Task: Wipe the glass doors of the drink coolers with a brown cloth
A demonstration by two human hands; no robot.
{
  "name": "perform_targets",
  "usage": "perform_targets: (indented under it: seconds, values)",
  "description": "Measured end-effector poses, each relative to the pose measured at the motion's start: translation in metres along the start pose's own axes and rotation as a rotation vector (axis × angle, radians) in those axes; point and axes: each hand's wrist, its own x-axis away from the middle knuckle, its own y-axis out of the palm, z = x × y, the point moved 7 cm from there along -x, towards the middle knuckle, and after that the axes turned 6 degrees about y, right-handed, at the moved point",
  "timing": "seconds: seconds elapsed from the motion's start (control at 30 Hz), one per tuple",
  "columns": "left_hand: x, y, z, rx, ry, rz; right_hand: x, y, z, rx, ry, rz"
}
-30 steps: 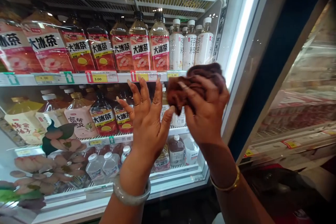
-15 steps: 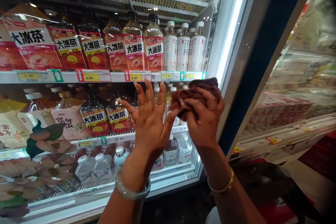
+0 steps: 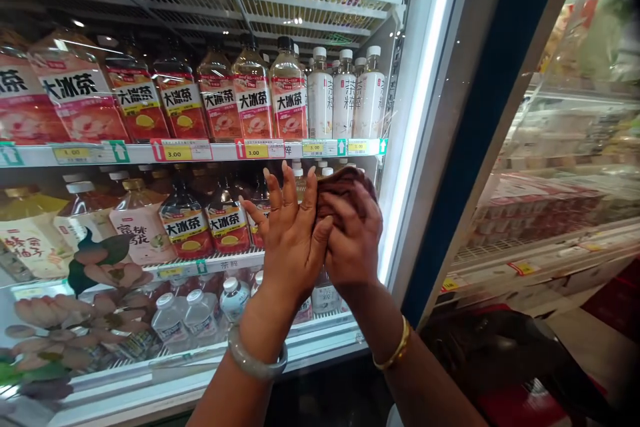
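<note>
My left hand (image 3: 290,237) is open with its fingers spread, its palm turned toward the glass door of a lit drinks fridge. A grey bangle (image 3: 257,359) circles that wrist. Close beside it, my right hand (image 3: 353,240) presses a bunched dark brown cloth (image 3: 347,183) toward the glass, fingers over it. Its wrist wears a gold bracelet (image 3: 399,347). The two hands overlap at the left thumb. Through the glass, bottles of iced tea (image 3: 290,97) and white-capped bottles (image 3: 345,97) stand on the shelf above my hands.
A flower decal (image 3: 107,267) covers the lower left of the glass. A bright light strip (image 3: 420,113) runs along the fridge's right edge, beside a dark blue frame (image 3: 480,120). Farther right is another display with packaged goods (image 3: 530,207). Yellow price tags (image 3: 180,154) line the shelf.
My right hand has moved left with the cloth, up against my left hand. The left hand stays spread and has shifted slightly down and right in view.
</note>
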Motion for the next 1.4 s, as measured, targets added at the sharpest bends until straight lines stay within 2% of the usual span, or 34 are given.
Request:
perform_targets:
  seconds: [0.1,0.2,0.27,0.33,0.43,0.53,0.6,0.67,0.73,0.83,0.93,1.0,1.1,1.2,1.33,1.4]
  values:
    - [0.003,-0.002,0.0,-0.008,-0.019,-0.023,-0.002,-0.003,0.01,0.005,-0.004,0.011]
    - [0.008,-0.001,-0.001,-0.01,-0.035,-0.059,-0.011,-0.013,0.041,0.049,0.15,0.055]
    - [0.01,0.0,-0.001,-0.015,-0.03,-0.062,-0.015,-0.018,0.049,0.06,0.216,0.101]
    - [0.012,0.002,0.0,-0.028,-0.02,-0.045,-0.015,-0.014,0.038,0.034,0.185,0.079]
    - [0.013,0.005,0.0,-0.024,-0.014,-0.034,-0.009,-0.004,0.012,-0.051,0.067,-0.042]
    - [0.013,0.004,-0.001,-0.01,-0.03,-0.012,-0.005,-0.005,0.01,-0.091,0.037,-0.11]
    - [0.014,0.002,-0.001,-0.022,-0.037,0.01,-0.009,-0.012,0.023,-0.064,0.07,-0.072]
    - [0.015,0.001,0.001,-0.038,-0.037,0.008,-0.014,-0.02,0.036,-0.015,0.123,0.02]
    - [0.016,0.001,0.002,-0.047,-0.026,-0.02,-0.017,-0.022,0.038,0.031,0.158,0.079]
    - [0.017,-0.001,-0.001,-0.068,-0.003,-0.054,-0.014,-0.009,0.017,0.021,0.084,-0.011]
    - [0.018,-0.009,-0.014,-0.094,0.002,-0.03,-0.005,0.001,-0.003,-0.024,-0.032,-0.108]
    - [0.019,-0.014,-0.026,-0.108,-0.028,-0.013,-0.003,0.0,-0.001,-0.014,-0.045,-0.104]
    - [0.021,-0.018,-0.04,-0.131,-0.085,-0.006,-0.005,-0.005,0.01,0.033,0.053,-0.034]
    - [0.024,-0.019,-0.044,-0.153,-0.078,-0.002,-0.001,-0.004,0.005,0.04,0.124,0.015]
    - [0.026,-0.018,-0.041,-0.161,-0.033,-0.012,0.012,0.011,-0.018,-0.039,-0.031,-0.113]
    - [0.026,-0.018,-0.041,-0.141,-0.043,-0.028,0.012,0.008,-0.014,-0.071,-0.092,-0.105]
